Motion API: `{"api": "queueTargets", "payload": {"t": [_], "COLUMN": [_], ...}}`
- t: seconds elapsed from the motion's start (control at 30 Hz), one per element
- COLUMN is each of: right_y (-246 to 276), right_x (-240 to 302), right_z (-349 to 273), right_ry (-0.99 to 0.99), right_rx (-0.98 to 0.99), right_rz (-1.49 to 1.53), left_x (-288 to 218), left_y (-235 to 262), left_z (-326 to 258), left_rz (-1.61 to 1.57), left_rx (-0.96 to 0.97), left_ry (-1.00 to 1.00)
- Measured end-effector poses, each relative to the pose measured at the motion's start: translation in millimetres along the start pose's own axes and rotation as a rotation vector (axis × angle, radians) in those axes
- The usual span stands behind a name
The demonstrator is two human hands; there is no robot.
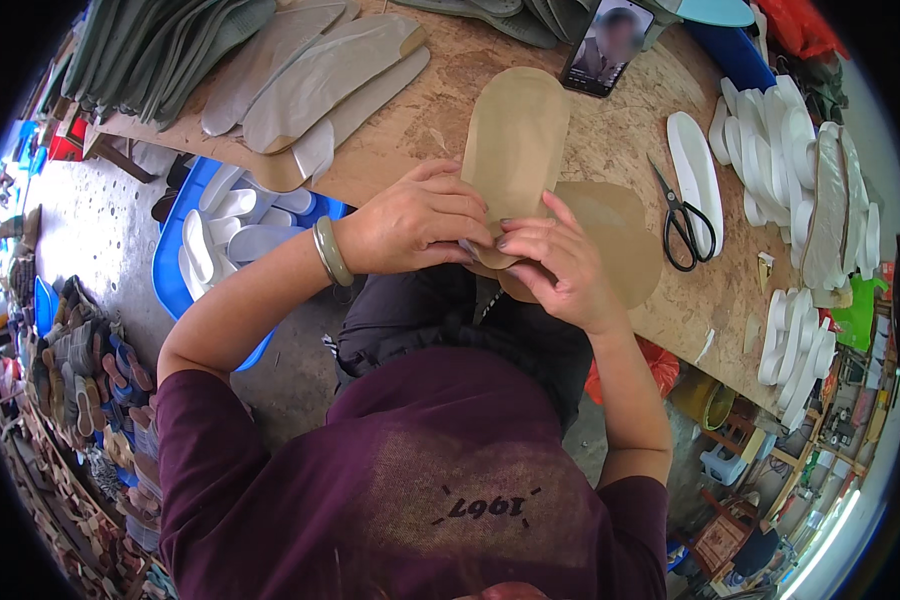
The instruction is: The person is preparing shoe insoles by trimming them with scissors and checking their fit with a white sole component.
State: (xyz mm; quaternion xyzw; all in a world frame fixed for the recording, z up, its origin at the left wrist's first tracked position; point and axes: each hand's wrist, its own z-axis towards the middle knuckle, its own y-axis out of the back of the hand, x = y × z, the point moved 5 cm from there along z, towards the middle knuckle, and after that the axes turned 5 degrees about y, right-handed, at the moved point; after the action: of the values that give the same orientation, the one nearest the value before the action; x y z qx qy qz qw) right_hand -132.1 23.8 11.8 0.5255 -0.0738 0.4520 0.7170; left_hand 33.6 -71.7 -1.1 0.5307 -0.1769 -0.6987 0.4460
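A tan insole-shaped sheet (518, 130) lies with its broad end on the table and its narrow end toward my lap. At that near end the fingers of my left hand (425, 225) press on its left edge. My right hand (562, 268) pinches the same end from the right, thumb below and fingers above. The edge between my fingertips looks slightly bent; some of it is hidden by the fingers. Under and beside the right hand are more tan sheets (615, 235) with rounded outlines. To their right lie black-handled scissors (682, 225) and a white shoe sole (692, 165).
Stacked white soles (770, 150) fill the table's right side. Grey insoles (335, 90) cover the back left, near a dark stack (150, 60). A phone (607, 45) stands at the back. A blue basin (170, 255) of white soles sits left, below the wooden table (410, 130).
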Motion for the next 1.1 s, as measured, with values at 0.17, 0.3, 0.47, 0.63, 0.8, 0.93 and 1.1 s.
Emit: {"api": "queueTargets", "payload": {"t": [0.17,0.3,0.47,0.63,0.8,0.93,1.1], "right_y": [-7,-9,-5,-4,-5,-7,-11], "right_x": [9,10,9,1,-4,-7,-2], "right_z": [-8,-9,-6,-3,-2,-1,-1], "right_ry": [0.067,0.061,0.065,-0.055,-0.114,-0.213,-0.117], "right_rx": [-0.108,-0.133,-0.177,-0.256,-0.325,-0.304,-0.31], "right_rz": [-0.132,-0.145,-0.137,-0.047,-0.017,0.103,0.02], "left_x": [-8,-15,-15,-11,-10,-7,-2], "left_y": [-2,-4,-3,-4,0,2,-1], "left_z": [-5,-7,-6,-3,2,5,5], "left_rz": [0.08,0.132,0.113,0.081,0.027,-0.029,-0.16], "left_rx": [-0.089,-0.113,-0.155,-0.175,-0.2,-0.147,-0.123], "left_ry": [-0.035,-0.041,-0.016,0.091,0.176,0.242,0.314]}}
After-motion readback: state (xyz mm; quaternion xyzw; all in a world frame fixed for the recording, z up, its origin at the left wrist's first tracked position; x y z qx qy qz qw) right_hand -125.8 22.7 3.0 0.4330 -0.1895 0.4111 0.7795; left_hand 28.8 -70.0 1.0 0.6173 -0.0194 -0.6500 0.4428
